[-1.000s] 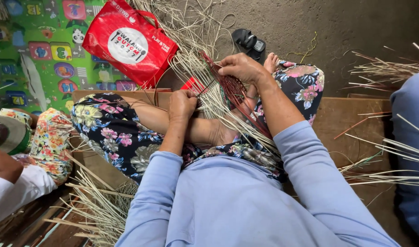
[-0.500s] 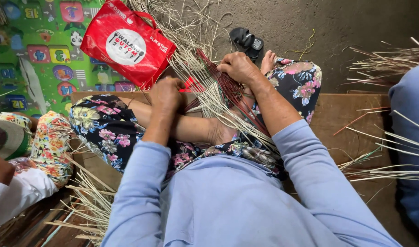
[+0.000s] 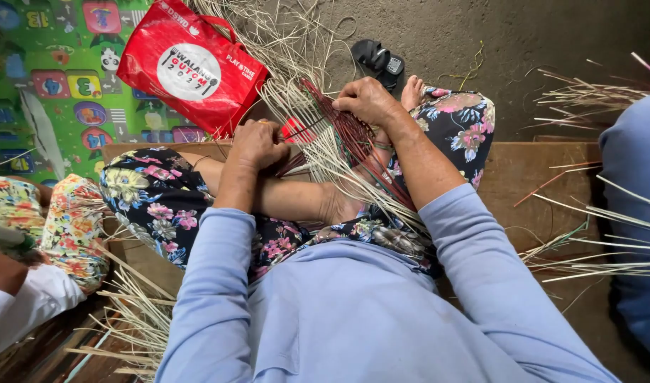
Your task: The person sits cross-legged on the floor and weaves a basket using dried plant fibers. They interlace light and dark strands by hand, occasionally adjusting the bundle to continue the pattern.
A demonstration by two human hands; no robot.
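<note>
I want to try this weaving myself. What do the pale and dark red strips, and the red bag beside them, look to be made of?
The pale strips look like dried, split plant fibre: matte, straw-coloured, stiff yet bending. The dark red strips under the right hand seem the same fibre, dyed. The red bag looks like glossy coated synthetic fabric, shiny and creased.

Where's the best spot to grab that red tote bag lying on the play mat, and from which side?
Probably by the red loop handle at the top edge of the red tote bag. The bag lies flat on the green play mat, so its faces give the fingers little to pinch, while the handle arches clear. Come from the far side, away from the pale straw strips along its right edge.
</note>
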